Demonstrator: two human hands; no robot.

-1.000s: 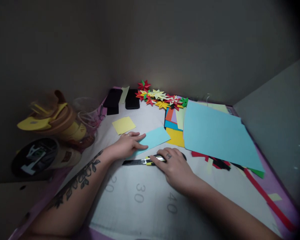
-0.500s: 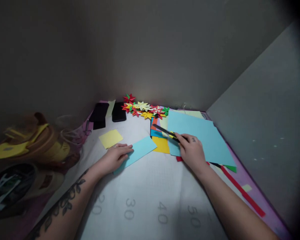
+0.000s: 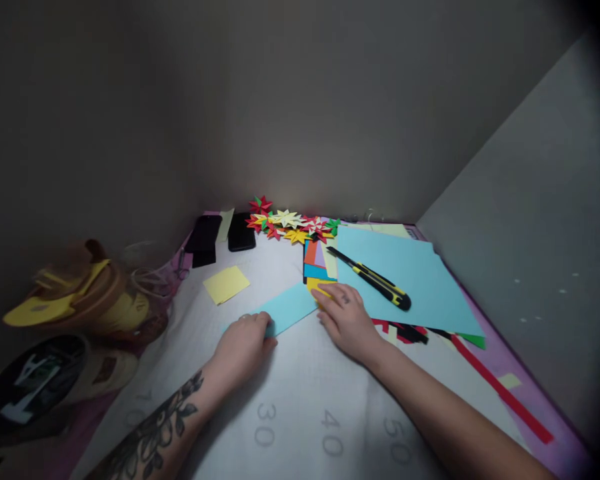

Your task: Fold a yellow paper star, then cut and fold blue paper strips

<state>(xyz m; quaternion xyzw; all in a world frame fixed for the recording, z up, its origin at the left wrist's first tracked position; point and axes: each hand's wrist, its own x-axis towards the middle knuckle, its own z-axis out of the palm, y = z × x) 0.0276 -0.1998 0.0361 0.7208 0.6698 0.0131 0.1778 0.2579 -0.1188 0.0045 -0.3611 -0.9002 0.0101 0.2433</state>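
Note:
A light blue paper strip [image 3: 291, 308] lies slantwise on the white mat [image 3: 290, 373]. My left hand [image 3: 247, 339] grips its near left part, fingers bent over the top and thumb at the lower edge. Beside the strip's right end is my right hand [image 3: 347, 321], empty, its fingers slightly apart over a yellow sheet [image 3: 320, 283]. A black and yellow utility knife [image 3: 373, 279] rests on the large light blue sheets [image 3: 420, 267] at the right. Small yellow papers [image 3: 227, 285] lie left of the strip.
Folded paper stars [image 3: 295, 225] line the wall behind, next to two dark phones [image 3: 242, 232] [image 3: 205, 233]. Pots [image 3: 95, 293] and a dark round container [image 3: 33, 380] stand at the left. Red strips [image 3: 503, 393] and paper scraps lie at the right edge.
My right hand has let go of the knife, which now lies on the blue sheets, and has moved down and left to the strip's end. The left hand's fingers have curled around the strip.

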